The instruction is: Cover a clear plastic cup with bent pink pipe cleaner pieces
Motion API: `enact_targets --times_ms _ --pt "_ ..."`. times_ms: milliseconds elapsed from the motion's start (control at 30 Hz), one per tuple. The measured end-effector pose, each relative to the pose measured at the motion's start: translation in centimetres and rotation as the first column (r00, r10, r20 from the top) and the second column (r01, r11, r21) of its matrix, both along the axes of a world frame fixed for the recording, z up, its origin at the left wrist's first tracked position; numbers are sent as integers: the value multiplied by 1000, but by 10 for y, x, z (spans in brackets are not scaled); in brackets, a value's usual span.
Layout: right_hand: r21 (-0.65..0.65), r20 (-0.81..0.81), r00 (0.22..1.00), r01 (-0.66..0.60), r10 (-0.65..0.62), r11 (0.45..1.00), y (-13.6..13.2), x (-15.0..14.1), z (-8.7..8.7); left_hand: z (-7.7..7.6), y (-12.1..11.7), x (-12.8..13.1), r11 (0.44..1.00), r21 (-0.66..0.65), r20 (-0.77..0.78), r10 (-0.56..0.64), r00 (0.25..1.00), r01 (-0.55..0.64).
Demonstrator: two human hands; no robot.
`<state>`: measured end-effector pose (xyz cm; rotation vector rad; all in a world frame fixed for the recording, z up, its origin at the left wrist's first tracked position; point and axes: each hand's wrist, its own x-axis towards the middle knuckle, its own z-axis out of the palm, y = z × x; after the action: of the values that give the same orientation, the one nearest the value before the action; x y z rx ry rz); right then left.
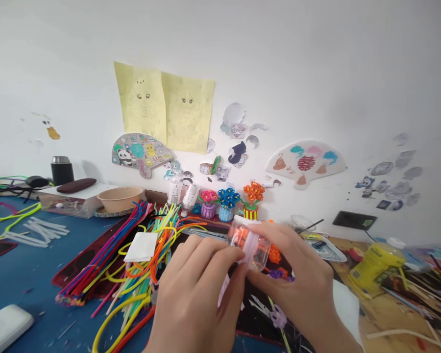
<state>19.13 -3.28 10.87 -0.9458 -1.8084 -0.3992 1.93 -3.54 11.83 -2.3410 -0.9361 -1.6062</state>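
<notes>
Both my hands are raised over a dark mat and grip a small clear plastic bottle (248, 246) with orange pipe-cleaner pieces inside and a pale pink band around its middle. My left hand (194, 289) holds it from the left side, and my right hand (297, 277) holds it from the right and above. A strip of pale pink material (224, 289) shows just below the bottle, between my hands. Orange and purple pipe-cleaner bits (275, 260) lie beyond my right hand.
A heap of multicoloured pipe cleaners (132, 260) with a white paper square (140, 246) lies left of my hands. Pipe-cleaner flowers in small pots (228, 203) stand by the wall. A yellow bottle (377, 264) stands at right, a tan bowl (119, 198) at back left.
</notes>
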Motion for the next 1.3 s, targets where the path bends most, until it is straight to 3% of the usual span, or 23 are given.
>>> enact_targets --times_ms 567,767,900,1033,1167,1300 --pt "4 13 1000 16 -16 1000 -1 0 -3 -2 -2 -1 1000 4 -27 -21 999 21" --pt "-189 -63 994 -101 90 977 -2 4 0 4 1 -9 994 -36 -43 -108 993 107" --pt "-333 -112 984 -168 138 928 -3 6 3 9 11 -17 985 -104 12 -138 990 139" --pt "-432 -138 973 -225 183 873 -2 5 2 2 22 -17 939 -281 24 -200 980 198" --pt "-415 -187 957 -283 223 865 -2 5 -1 -7 25 -16 871 -403 34 -293 955 282" --pt "-402 -203 950 -300 235 865 -2 6 -2 -10 23 -17 876 -407 -56 -305 951 257"
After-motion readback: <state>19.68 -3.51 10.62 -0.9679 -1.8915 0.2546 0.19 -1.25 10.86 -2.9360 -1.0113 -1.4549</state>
